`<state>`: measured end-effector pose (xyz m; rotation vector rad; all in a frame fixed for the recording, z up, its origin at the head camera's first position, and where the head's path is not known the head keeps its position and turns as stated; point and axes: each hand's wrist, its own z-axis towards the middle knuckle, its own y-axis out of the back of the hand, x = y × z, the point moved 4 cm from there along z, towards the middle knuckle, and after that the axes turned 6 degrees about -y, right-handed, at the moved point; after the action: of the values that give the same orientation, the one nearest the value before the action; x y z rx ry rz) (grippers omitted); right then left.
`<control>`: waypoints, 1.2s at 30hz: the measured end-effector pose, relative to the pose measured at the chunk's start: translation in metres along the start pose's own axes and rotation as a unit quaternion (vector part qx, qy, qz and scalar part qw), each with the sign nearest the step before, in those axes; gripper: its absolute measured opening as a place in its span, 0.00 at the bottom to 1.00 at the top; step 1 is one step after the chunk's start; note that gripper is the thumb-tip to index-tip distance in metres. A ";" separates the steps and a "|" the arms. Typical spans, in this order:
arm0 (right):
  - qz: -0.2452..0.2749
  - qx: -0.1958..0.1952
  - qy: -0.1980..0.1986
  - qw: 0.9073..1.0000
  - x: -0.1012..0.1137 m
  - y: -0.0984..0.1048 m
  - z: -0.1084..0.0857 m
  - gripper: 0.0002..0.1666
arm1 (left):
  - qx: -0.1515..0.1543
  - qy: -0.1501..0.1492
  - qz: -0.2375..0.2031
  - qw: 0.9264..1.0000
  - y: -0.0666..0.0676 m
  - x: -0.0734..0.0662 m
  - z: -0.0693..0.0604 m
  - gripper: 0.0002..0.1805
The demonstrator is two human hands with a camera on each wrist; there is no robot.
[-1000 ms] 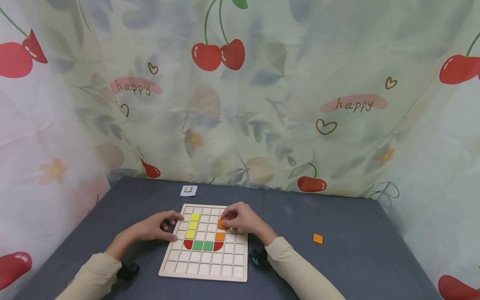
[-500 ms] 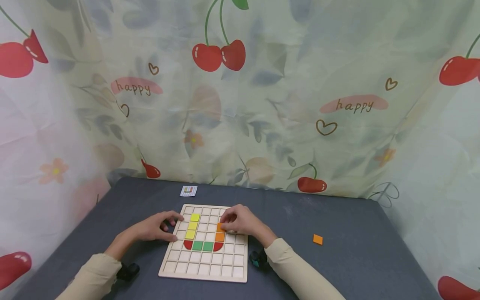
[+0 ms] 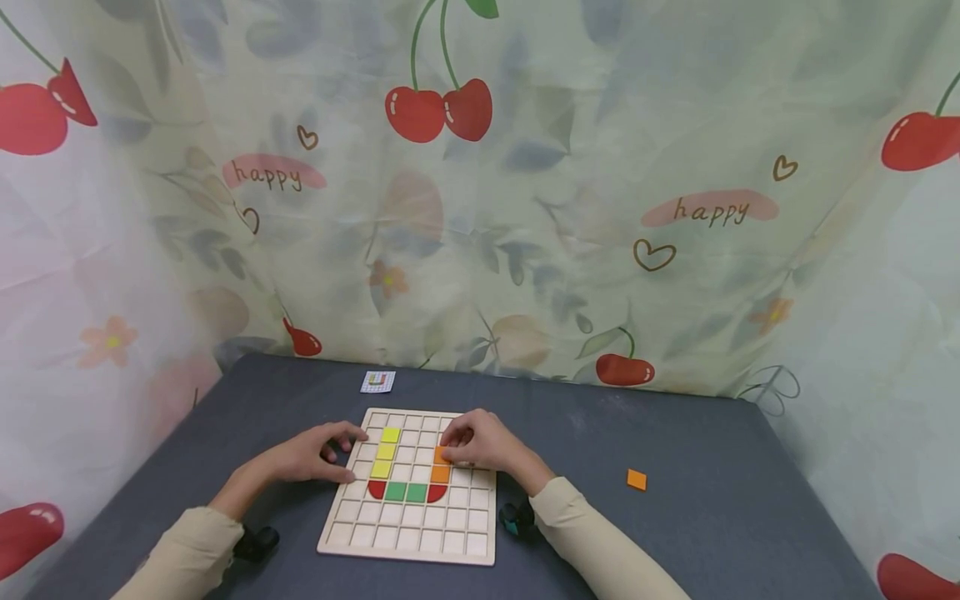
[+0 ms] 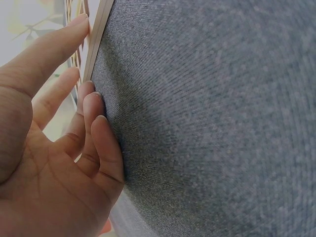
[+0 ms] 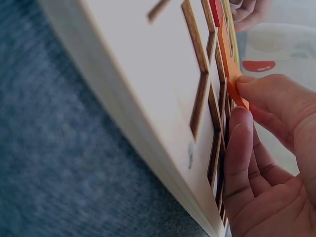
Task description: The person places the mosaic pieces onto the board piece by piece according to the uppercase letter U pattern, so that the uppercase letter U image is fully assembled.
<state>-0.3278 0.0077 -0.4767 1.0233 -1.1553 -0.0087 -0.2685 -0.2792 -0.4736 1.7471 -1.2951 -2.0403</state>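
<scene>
A pale wooden grid board (image 3: pixel 411 517) lies on the table. Yellow square tiles (image 3: pixel 385 452) form a column on its left, and green tiles (image 3: pixel 405 492) sit between two rounded red pieces (image 3: pixel 437 493) below. Above the right red piece is an orange tile (image 3: pixel 439 475). My right hand (image 3: pixel 483 439) holds another orange tile (image 5: pixel 239 96) by thumb and fingers at the cell just above that one; fingers partly cover it. My left hand (image 3: pixel 307 452) touches the board's left edge with thumb and fingertips, its other fingers loosely bent in the left wrist view.
One loose orange tile (image 3: pixel 637 480) lies on the dark table cloth (image 3: pixel 570 533) to the right. Behind the board lies a small card with a coloured pattern (image 3: pixel 377 382). A cherry-printed curtain (image 3: pixel 525 250) encloses the table's back and sides.
My right hand has lowered the orange tile slightly, down to the cell directly above the other orange tile. My left hand stays at the board's edge.
</scene>
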 end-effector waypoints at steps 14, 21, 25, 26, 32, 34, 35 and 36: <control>0.022 0.002 0.008 1.000 0.000 0.005 -0.005 0.06 | 0.004 0.004 -0.002 1.000 0.000 -0.002 0.000 0.32; 0.041 0.000 0.026 0.999 -0.001 0.015 -0.012 0.07 | 0.005 0.006 -0.004 1.000 0.001 -0.004 -0.001 0.32; 0.047 -0.004 0.022 0.999 -0.006 0.022 -0.018 0.09 | 0.008 0.005 -0.005 1.000 0.002 -0.005 -0.001 0.32; 0.050 -0.005 0.021 0.999 -0.007 0.024 -0.020 0.09 | 0.008 0.004 -0.003 1.000 0.002 -0.005 0.000 0.32; 0.056 -0.017 0.020 0.998 -0.015 0.038 -0.032 0.10 | 0.013 -0.015 0.009 1.000 0.005 -0.002 0.000 0.32; 0.054 -0.024 0.019 0.998 -0.018 0.043 -0.036 0.10 | 0.013 -0.017 0.009 1.000 0.006 -0.001 0.000 0.32; 0.054 -0.028 0.016 0.998 -0.020 0.045 -0.038 0.10 | 0.014 -0.017 0.011 1.000 0.006 -0.001 0.000 0.33; 0.055 -0.030 0.015 0.998 -0.022 0.048 -0.041 0.10 | 0.014 -0.013 0.010 1.000 0.006 -0.001 0.000 0.33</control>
<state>-0.3302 0.0727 -0.4627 0.9030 -1.1767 0.0584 -0.2706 -0.2817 -0.4687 1.7167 -1.3490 -2.0518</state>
